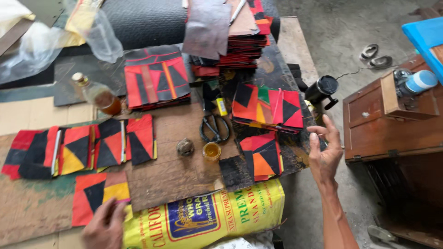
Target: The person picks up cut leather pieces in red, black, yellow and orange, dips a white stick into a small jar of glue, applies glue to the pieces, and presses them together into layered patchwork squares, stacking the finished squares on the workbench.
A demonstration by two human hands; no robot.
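Our left hand [105,226] presses a patchwork piece [100,194] below the scissors [214,127]; right hand [324,150] hangs open, empty. Brushing the nearby glue jar [212,151] could spill it.

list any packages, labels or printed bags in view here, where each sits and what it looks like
Printed sack: bottom centre, at the near edge of the work board; bulging yellow woven bag with a blue panel and green and red lettering. The left hand rests just left of it.
Bottle: upper left of the board, lying tilted; clear, amber liquid, no label readable.
Clear plastic bag: top left, crumpled, unprinted.
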